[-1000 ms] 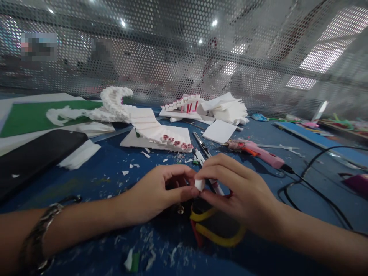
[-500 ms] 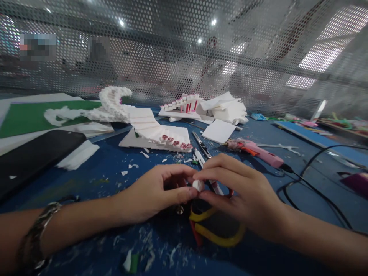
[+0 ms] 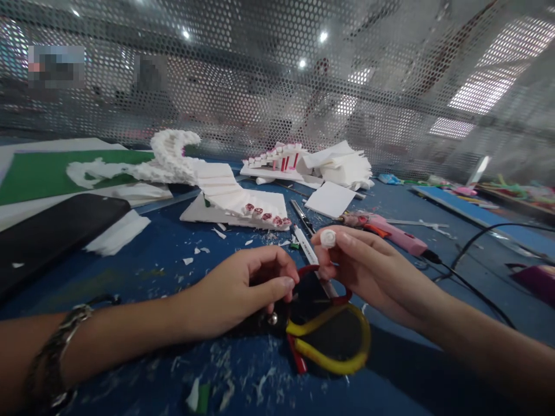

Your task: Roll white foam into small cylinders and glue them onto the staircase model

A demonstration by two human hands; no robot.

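My right hand [image 3: 364, 266] pinches a small white rolled paper piece [image 3: 328, 238] between thumb and fingertips, lifted a little above the blue table [image 3: 151, 260]. My left hand [image 3: 243, 289] rests low on the table with its fingers curled, thumb against forefinger; what is in them, if anything, is hidden. Just under both hands lie scissors with yellow and red handles [image 3: 329, 335]. A metal bracelet [image 3: 56, 352] is on my left wrist.
A white foam stair model with small red-white rolls [image 3: 243, 202] stands ahead. A pink glue gun [image 3: 390, 231] with a black cable [image 3: 468, 271] lies right. Cutter knives [image 3: 303, 222], white foam sheets [image 3: 342, 164], a green board [image 3: 39, 173] and a perforated metal screen [image 3: 277, 75] surround the area.
My right hand has lifted the white roll up and away from my left hand, which stays low by the scissors. Before, both hands pinched it together.
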